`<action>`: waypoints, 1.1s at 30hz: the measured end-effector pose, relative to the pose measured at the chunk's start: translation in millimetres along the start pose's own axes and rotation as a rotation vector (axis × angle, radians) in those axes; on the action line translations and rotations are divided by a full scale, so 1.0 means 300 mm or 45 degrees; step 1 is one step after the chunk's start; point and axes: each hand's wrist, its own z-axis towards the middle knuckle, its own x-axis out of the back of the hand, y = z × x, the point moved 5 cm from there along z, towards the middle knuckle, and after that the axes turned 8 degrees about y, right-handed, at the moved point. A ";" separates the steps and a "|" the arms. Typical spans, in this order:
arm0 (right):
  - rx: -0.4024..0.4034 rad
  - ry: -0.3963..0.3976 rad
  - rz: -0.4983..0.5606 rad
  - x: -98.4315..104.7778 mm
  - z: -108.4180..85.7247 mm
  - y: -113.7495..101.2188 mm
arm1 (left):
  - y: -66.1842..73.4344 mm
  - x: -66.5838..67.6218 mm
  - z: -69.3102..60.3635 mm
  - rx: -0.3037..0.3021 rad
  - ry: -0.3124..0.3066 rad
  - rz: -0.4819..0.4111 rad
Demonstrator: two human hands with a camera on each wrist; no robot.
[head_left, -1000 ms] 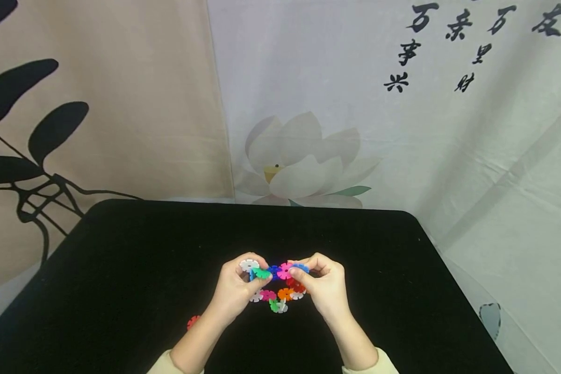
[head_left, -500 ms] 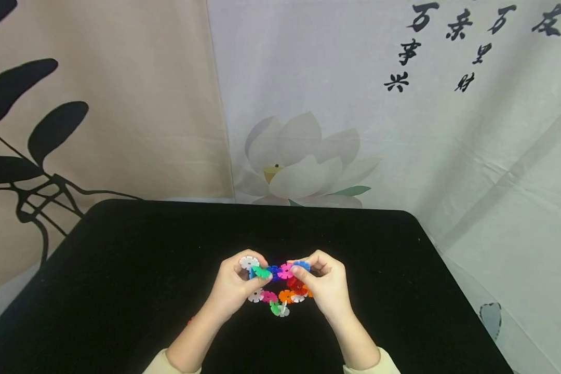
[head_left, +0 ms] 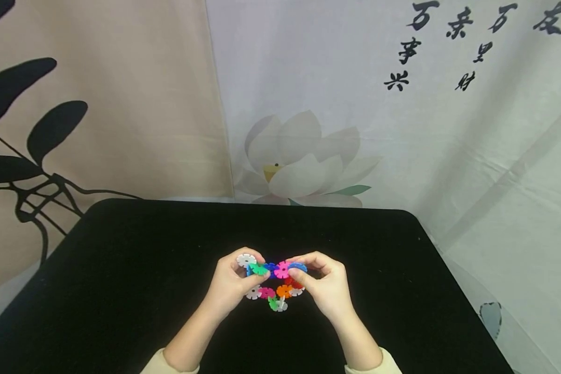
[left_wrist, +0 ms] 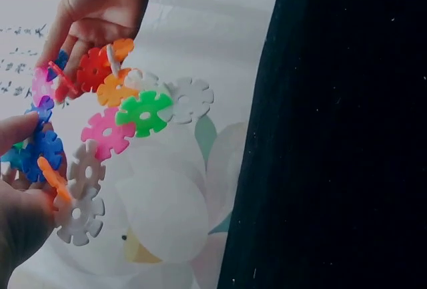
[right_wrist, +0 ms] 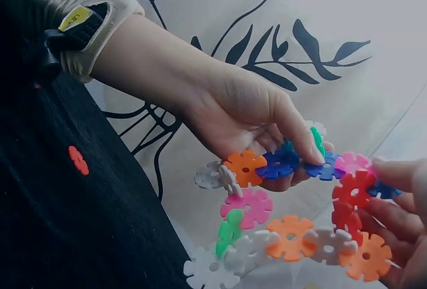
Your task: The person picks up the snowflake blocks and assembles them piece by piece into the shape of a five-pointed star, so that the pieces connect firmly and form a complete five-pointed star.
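Note:
A closed loop of slotted snowflake building discs (head_left: 284, 291) is held up above the table between both hands. My left hand (head_left: 229, 283) pinches its left side near a green disc (head_left: 259, 269) and dark blue discs (left_wrist: 42, 156). My right hand (head_left: 331, 285) pinches the other side at a light blue disc (head_left: 298, 267), beside a pink disc (right_wrist: 354, 163). Red, orange, white and pink discs make up the lower part of the loop. A green disc (left_wrist: 144, 114) and a white disc (left_wrist: 191, 101) stick out from it. Fingers hide some joints.
A loose red disc (right_wrist: 78, 160) lies on the black tabletop (head_left: 135, 270). Behind the table's far edge hangs a printed cloth (head_left: 168, 104) with leaves, a lotus and black characters.
The loop dipped slightly towards me, then rose back, shifting a touch left. My left forearm has moved over the loose red disc, hiding it in the head view. Both hands keep their pinch.

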 end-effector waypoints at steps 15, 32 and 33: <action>0.036 -0.031 0.176 -0.017 -0.013 0.001 | 0.023 -0.012 -0.016 0.004 -0.019 -0.023; -0.080 -0.155 0.073 -0.010 -0.007 0.032 | 0.020 -0.016 -0.013 -0.044 -0.166 -0.018; -0.081 -0.157 0.069 -0.010 -0.007 0.033 | 0.020 -0.016 -0.013 -0.051 -0.163 -0.015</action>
